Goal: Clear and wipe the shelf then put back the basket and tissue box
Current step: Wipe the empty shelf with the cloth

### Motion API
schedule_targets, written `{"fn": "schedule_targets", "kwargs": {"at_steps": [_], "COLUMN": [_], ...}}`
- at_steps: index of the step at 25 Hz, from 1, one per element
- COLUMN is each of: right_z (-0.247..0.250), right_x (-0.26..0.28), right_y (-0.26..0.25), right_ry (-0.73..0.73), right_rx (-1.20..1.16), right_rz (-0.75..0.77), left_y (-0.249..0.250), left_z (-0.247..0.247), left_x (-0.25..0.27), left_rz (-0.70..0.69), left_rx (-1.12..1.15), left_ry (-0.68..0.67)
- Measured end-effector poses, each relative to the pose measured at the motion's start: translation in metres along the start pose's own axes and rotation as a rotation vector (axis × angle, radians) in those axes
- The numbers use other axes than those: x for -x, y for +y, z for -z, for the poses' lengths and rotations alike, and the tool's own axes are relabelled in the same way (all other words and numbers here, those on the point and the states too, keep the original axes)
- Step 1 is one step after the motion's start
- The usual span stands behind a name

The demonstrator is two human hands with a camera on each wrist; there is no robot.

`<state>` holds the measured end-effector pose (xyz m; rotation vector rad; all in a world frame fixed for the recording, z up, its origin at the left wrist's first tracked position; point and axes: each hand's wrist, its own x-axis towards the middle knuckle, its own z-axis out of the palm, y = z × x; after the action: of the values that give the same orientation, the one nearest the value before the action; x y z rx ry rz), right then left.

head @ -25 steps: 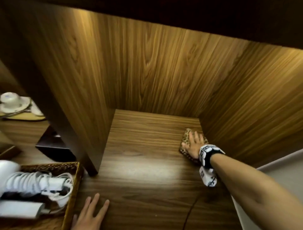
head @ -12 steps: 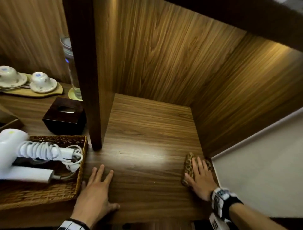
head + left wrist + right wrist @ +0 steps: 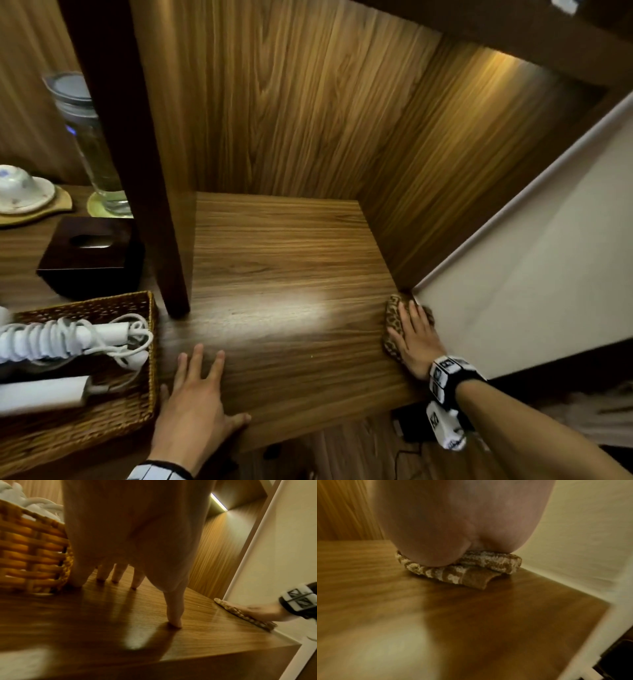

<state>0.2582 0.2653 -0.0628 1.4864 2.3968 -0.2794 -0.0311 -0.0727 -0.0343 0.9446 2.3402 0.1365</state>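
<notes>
We kept our right hand (image 3: 412, 337) flat, fingers straight, pressing a leopard-print cloth (image 3: 392, 320) onto the wooden shelf (image 3: 287, 274) at its right edge, right beside the cream wall (image 3: 531, 274). Our left hand (image 3: 195, 404) lay spread, fingertips (image 3: 175, 623) planted on the shelf near its front edge, holding nothing. The wicker basket (image 3: 113, 416) sat just left of that hand, left of the dark divider post (image 3: 137, 171), with a white hair dryer and coiled cord (image 3: 61, 339) inside. The dark tissue box (image 3: 89, 257) stood behind the basket, near a glass kettle (image 3: 89, 144) and a teacup (image 3: 17, 185).
</notes>
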Motion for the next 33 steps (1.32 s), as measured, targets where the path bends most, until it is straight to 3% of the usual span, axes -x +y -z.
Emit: {"fn": "schedule_targets", "kwargs": {"at_steps": [4,8,11,14,17,19,22,24,27,31,33], "right_z": [0.008,0.004,-0.014,-0.039,-0.067,-0.071,-0.050,-0.028,-0.008,-0.008,-0.009], "right_x": [-0.029,0.000,0.047,0.103,0.146,0.145,0.103,0.061,0.013,-0.008,-0.008], "right_y": [-0.022,-0.057,-0.118,-0.190,-0.190,-0.132,-0.025,0.015,0.016,-0.032,-0.067], "right_ry": [0.005,-0.038,-0.032,-0.017,-0.040,0.030,0.098,0.069,0.067,0.087,0.084], "right_rx": [-0.047,-0.068,-0.032,-0.029,0.002,0.061,0.056,0.015,-0.038,-0.077,-0.080], "right_rz": [-0.068,-0.047,0.139,0.458,0.696,0.642,0.314,0.143,0.062,-0.050,0.001], "left_y": [0.000,0.000,-0.001,-0.005,-0.007,-0.006,-0.005,-0.005,-0.006,-0.005,-0.003], "left_z": [0.002,0.004,0.004,0.003,0.005,0.006,0.007,0.007,0.006,0.009,0.015], "left_x": [0.004,0.008,0.006,0.004,0.002,0.002,-0.001,-0.001,-0.004,0.002,0.008], "left_rz": [-0.014,-0.022,-0.029,-0.034,-0.034,-0.032,-0.032,-0.031,-0.028,-0.037,-0.047], "left_rx": [0.013,-0.013,-0.003,0.016,0.016,0.036,0.059,0.052,0.058,0.070,0.076], "left_ry": [0.034,0.035,0.027,0.035,0.022,0.006,-0.011,-0.018,-0.021,-0.019,-0.040]}}
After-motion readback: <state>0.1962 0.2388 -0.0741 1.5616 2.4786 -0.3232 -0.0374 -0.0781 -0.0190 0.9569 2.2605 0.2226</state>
